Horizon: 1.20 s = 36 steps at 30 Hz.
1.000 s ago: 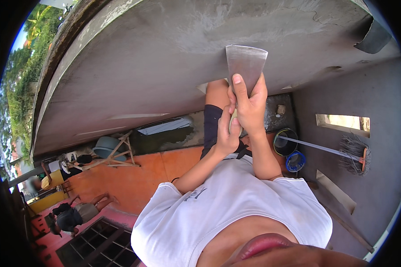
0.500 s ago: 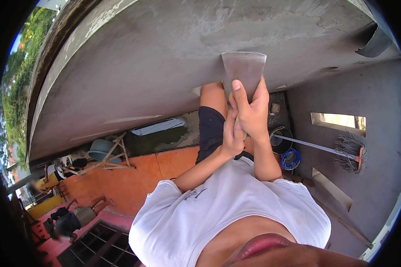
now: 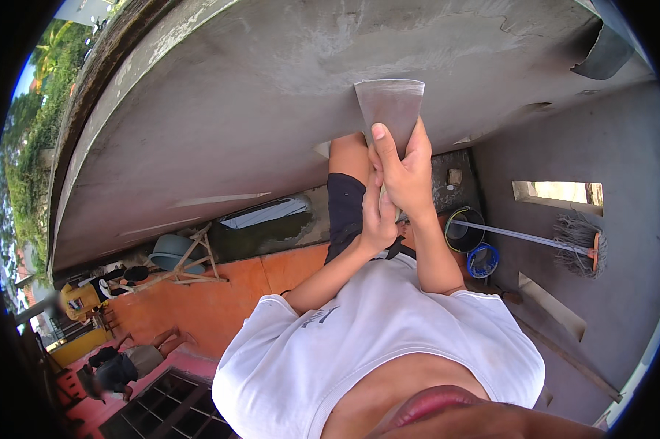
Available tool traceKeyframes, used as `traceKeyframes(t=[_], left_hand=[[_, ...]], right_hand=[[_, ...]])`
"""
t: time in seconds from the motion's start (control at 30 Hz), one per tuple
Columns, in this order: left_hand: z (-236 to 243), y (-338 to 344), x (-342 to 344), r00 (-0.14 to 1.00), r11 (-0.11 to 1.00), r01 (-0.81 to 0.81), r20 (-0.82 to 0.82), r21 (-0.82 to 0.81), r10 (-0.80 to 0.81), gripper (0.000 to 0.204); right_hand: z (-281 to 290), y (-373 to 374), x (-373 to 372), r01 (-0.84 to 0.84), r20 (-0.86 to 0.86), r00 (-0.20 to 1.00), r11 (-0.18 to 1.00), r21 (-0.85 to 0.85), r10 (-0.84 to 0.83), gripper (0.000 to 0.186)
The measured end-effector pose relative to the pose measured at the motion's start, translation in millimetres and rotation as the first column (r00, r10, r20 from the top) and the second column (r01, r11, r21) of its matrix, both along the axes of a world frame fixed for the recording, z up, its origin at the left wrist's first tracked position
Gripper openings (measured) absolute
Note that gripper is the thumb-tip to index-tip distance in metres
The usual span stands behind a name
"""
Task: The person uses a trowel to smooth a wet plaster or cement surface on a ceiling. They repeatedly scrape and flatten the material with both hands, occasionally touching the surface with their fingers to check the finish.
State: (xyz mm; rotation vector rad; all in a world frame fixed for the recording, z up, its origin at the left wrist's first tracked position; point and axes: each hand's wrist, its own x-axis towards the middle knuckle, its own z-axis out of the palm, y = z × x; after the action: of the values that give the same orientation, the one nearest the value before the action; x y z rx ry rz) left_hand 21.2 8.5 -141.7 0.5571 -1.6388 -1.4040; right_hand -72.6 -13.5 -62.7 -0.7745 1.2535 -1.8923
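A wide scraper with a flat metal blade is held in front of my chest, its straight edge up against or very near the grey wall. My right hand wraps the scraper just below the blade, thumb lying on the blade's face. Lower down, my left hand closes round the handle end, its fingers against the right hand. Most of the handle is hidden by both hands. Lighter smears mark the wall above the blade.
A mop leans by the right wall, beside a black bucket and a blue-rimmed pail. At left stand a grey basin and a wooden trestle. Two people are farther off, lower left.
My hands and the scraper have moved slightly left and up along the wall. The grip looks the same.
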Motion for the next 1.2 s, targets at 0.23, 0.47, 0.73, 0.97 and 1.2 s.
traceKeyframes(t=[0.23, 0.47, 0.73, 0.97, 1.2], left_hand=[[-11, 8, -6, 1.0, 0.997, -0.004, 0.005, 0.083, 0.003, 0.048], [-15, -5, -6, 1.0, 0.998, 0.014, -0.005, 0.067, -0.013, 0.051], [-31, 11, -9, 0.999, 0.975, 0.037, -0.046, 0.217, -0.028, 0.054], [-33, 12, -18, 0.998, 0.991, 0.013, -0.066, 0.133, -0.004, 0.057], [-17, 9, -20, 1.0, 1.0, -0.008, -0.026, -0.003, 0.008, 0.054]], right_hand=[[5, 3, -9, -0.032, -0.016, 0.999, 0.999, 0.012, 0.032, 0.029], [35, -5, -17, -0.138, -0.086, 0.986, 0.99, 0.034, 0.14, 0.038], [1, -1, -13, -0.067, -0.076, 0.995, 0.997, -0.029, 0.064, 0.036], [-1, 2, -17, -0.047, -0.129, 0.99, 0.998, 0.029, 0.05, 0.035], [12, 4, -19, -0.084, -0.13, 0.986, 0.984, 0.157, 0.105, 0.034]])
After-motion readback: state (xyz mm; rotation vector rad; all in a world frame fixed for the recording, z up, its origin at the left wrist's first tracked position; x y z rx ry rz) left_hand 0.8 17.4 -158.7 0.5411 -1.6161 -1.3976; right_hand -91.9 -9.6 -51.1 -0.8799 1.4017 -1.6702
